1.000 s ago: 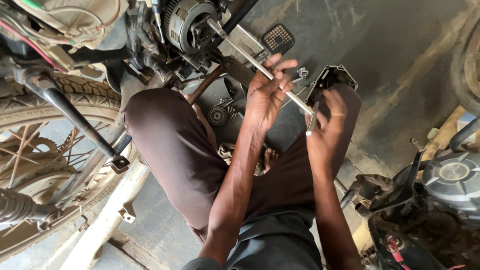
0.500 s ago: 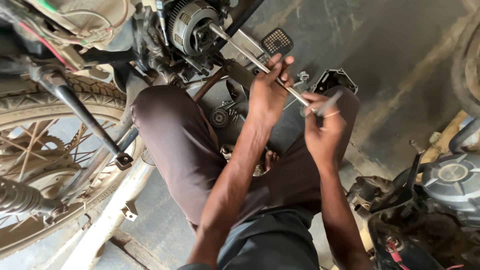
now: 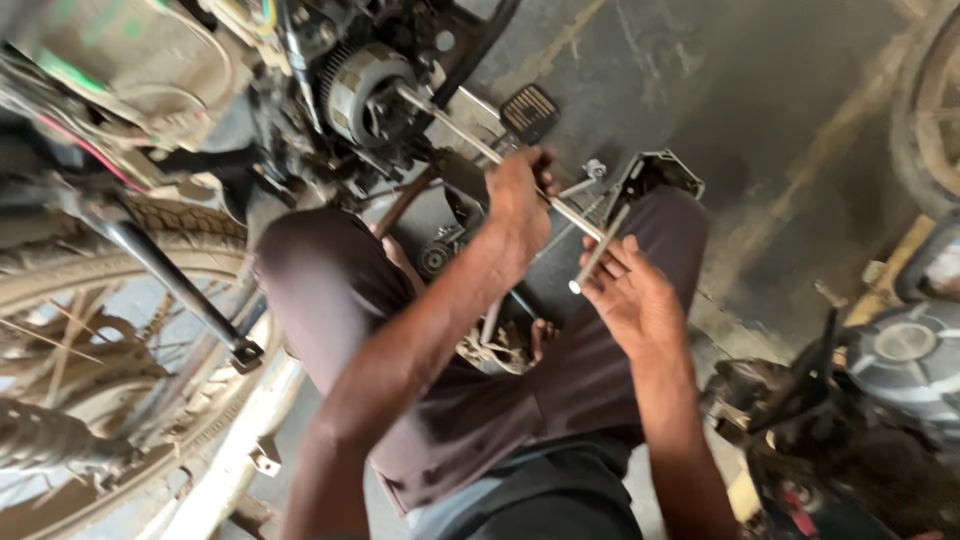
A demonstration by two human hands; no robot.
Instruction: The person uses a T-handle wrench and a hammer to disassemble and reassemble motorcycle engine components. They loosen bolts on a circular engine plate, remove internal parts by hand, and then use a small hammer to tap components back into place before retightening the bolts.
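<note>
I sit beside a motorcycle engine with my knees up. A long metal T-handle wrench runs from the round engine part down toward me. My left hand is shut around its shaft. My right hand rests against the crossbar at the wrench's near end, fingers spread. A black engine cover lies on the ground just behind the hands.
The motorcycle's rear wheel with spokes and a shock absorber fills the left. A black foot pedal sticks out near the engine. Another motorcycle's engine parts stand at the right. Concrete floor lies beyond.
My left hand closed around the wrench shaft. My right hand let its grip on the crossbar loosen and moved lower, now with fingers spread. The view shifted slightly.
</note>
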